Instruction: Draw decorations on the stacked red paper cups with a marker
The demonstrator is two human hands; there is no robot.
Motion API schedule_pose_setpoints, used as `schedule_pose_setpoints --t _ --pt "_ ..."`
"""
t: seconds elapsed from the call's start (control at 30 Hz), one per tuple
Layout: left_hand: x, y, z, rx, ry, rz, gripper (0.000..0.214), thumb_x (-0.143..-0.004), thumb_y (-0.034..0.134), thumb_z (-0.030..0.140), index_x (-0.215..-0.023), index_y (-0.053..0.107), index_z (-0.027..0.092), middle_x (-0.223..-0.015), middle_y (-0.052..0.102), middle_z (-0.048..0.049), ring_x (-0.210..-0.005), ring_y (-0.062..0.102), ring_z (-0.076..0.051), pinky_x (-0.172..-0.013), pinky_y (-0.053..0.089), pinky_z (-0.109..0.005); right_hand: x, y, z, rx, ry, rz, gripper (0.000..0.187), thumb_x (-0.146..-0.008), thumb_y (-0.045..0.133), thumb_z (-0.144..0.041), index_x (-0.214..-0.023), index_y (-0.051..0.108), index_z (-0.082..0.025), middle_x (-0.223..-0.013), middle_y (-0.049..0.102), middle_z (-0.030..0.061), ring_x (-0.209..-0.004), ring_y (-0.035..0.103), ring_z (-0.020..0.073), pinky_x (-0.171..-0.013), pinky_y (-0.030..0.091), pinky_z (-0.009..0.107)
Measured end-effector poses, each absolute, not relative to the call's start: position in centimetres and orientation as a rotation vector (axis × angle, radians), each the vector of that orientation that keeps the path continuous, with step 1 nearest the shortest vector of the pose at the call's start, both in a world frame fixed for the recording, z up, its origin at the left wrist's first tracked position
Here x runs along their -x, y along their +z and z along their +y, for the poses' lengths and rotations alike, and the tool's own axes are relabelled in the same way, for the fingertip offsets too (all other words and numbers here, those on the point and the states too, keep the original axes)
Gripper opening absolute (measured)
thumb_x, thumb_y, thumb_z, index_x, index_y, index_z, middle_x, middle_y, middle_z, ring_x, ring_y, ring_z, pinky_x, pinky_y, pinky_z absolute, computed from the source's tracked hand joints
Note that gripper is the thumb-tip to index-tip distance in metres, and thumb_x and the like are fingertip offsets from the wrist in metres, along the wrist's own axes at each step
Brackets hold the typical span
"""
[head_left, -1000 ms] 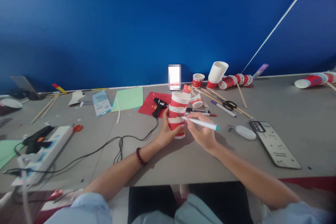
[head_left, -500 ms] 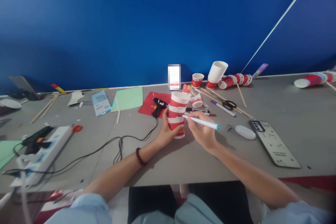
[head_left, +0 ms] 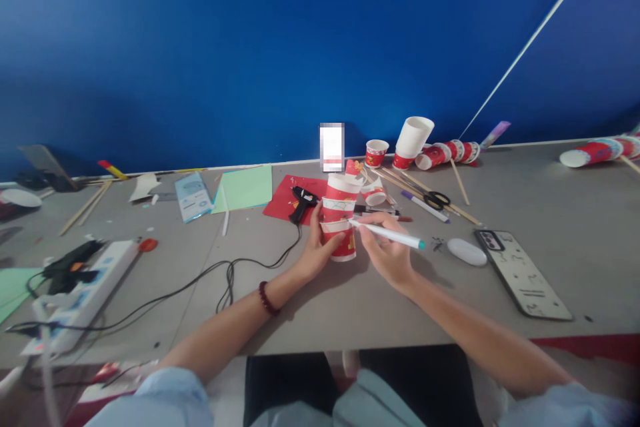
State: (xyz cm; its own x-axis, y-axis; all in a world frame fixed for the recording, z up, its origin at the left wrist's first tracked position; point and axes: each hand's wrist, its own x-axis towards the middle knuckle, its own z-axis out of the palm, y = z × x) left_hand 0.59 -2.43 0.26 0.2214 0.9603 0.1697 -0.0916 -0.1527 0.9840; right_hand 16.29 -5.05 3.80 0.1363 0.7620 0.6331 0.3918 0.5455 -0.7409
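Head view: the fingers of the right hand (head_left: 393, 253) were pinched around a white marker (head_left: 393, 235), green end outward, its tip at the side of a stack of red-and-white paper cups (head_left: 340, 212). Contact between tip and cup could not be confirmed. The left hand (head_left: 320, 252) gripped the stack's left side, thumb across the front, holding it roughly upright above the grey table (head_left: 380, 320). A black glue gun (head_left: 303, 202) lay just beside the left fingers, partly on red paper (head_left: 281, 200). Scissors (head_left: 438, 200) lay beyond the right hand.
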Motion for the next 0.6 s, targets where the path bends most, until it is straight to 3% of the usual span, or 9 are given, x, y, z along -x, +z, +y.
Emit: schedule_pose_setpoints --t 0.2,0.6 --pt "-0.9 -0.3 -2.2 -1.377 1.247 0.913 0.088 -0.075 0.074 0.046 -0.145 0.024 0.027 -0.141 0.046 -0.0141 -0.131 0.046 -0.029 -0.111 0.035 -0.048 -16.2 3.6 -5.1 1.032 0.376 -1.506 0.006 -0.086 0.059 -0.020 -0.088 0.064 -0.023 -0.081 0.072 0.0026 -0.075 0.069 0.0180 -0.068 0.056 0.031" --pt "-0.7 -0.9 -1.8 -1.475 1.294 0.905 0.089 -0.071 0.076 0.046 -0.142 0.026 0.025 -0.139 0.045 -0.0149 -0.129 0.047 -0.030 -0.109 0.035 -0.047 -16.3 3.7 -4.8 1.054 0.391 -1.530 0.006 -0.085 0.059 -0.019 -0.087 0.064 -0.022 -0.082 0.071 0.0032 -0.078 0.069 0.0184 -0.073 0.056 0.032"
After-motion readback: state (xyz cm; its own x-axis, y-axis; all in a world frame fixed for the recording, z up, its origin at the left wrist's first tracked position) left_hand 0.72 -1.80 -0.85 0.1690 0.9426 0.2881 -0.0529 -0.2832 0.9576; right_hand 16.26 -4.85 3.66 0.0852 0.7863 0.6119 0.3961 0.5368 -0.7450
